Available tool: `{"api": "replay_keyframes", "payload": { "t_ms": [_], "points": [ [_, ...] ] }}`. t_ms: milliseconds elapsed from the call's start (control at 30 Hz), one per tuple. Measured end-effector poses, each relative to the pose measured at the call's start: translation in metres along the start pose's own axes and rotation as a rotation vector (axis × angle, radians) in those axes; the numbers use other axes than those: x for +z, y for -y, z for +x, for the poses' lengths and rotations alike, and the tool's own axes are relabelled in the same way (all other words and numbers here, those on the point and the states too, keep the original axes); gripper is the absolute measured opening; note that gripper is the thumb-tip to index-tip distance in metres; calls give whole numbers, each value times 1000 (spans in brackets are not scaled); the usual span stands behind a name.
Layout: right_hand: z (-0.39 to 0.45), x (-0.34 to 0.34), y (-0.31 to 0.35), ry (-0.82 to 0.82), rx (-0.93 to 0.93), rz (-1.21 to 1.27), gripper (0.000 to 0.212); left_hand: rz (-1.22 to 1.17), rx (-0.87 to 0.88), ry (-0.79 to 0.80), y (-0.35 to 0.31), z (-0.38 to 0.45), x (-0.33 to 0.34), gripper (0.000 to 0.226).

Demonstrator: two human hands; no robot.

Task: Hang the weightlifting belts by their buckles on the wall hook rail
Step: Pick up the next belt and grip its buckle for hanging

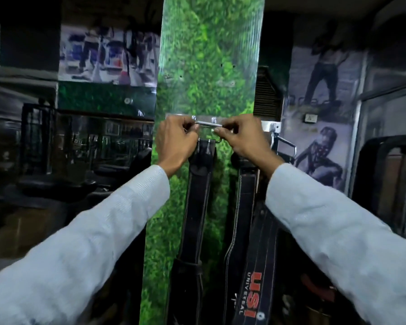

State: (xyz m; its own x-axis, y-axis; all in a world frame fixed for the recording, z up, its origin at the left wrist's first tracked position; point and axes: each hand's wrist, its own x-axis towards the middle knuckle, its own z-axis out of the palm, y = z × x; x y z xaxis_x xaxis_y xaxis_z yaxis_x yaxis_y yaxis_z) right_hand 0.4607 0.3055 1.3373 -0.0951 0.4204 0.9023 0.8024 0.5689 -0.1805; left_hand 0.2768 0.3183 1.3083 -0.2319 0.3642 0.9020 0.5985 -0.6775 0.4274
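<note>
Centre frame: left hand (175, 139) and right hand (242, 137) each pinch an end of the buckle (208, 124), levelling it against the hook rail (204, 118) so the black belt (197, 195) hangs plumb.

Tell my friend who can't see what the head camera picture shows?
Both hands, the left hand and right hand, pinch a metal buckle up at a wall hook rail on a leafy green panel. A black belt hangs below, beside a USI belt.
</note>
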Motion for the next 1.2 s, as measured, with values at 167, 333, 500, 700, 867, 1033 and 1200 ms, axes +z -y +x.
{"api": "replay_keyframes", "payload": {
  "t_ms": [167,333,500,700,867,1033,1200],
  "points": [
    [33,3,-16,-9,88,-86,20,223,106,117,-11,28,21,22],
    [38,-4,-38,-58,178,-101,24,205,99,209,-17,45,46,21],
    [38,-8,-39,-103,189,-169,20,187,127,230,-14,54,56,16],
    [32,0,-46,-106,269,-147,14,100,20,274,-13,44,65,28],
    [22,-1,-56,-28,242,-133,11,95,45,286,-3,36,68,23],
    [-3,-3,-49,18,104,-325,34,131,73,223,-3,26,73,14],
    [-35,-3,-51,-181,40,-243,25,225,112,185,-2,9,72,22]
  ]
}}
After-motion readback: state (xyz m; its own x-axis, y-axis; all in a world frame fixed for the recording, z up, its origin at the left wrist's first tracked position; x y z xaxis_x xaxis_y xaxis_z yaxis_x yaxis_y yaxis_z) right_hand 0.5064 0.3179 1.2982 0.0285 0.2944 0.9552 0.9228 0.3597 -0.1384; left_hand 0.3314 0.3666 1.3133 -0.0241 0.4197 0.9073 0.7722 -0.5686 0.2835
